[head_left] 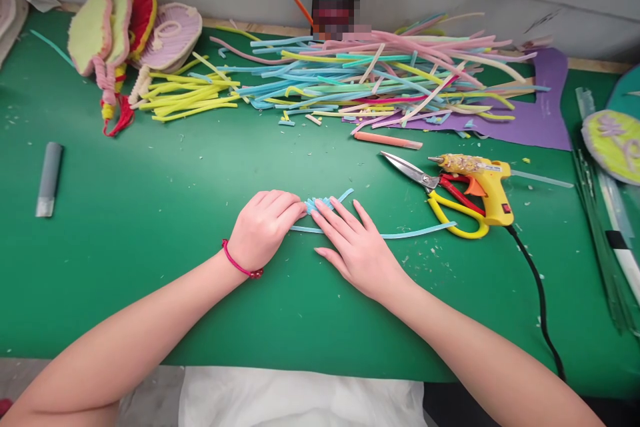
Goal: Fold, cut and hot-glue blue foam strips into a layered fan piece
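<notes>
My left hand [265, 227], with a red bracelet at its wrist, pinches the left end of a small folded light-blue piece [320, 205] on the green table. My right hand [353, 240] lies palm down with fingers spread, its fingertips resting on the right part of that blue piece. A short blue end sticks out beyond the fingertips toward the upper right. A long light-blue strip [420, 233] passes beneath my right hand, and its right end reaches the yellow handle of the scissors [410, 169].
A yellow glue gun [495, 193] with a black cord touches the scissors. Behind lies a pile of coloured strips [350, 80] on purple sheet [550, 100]. Fan-shaped pieces [90, 33] stand back left, a grey tube [50, 180] far left, green stems [600, 247] far right.
</notes>
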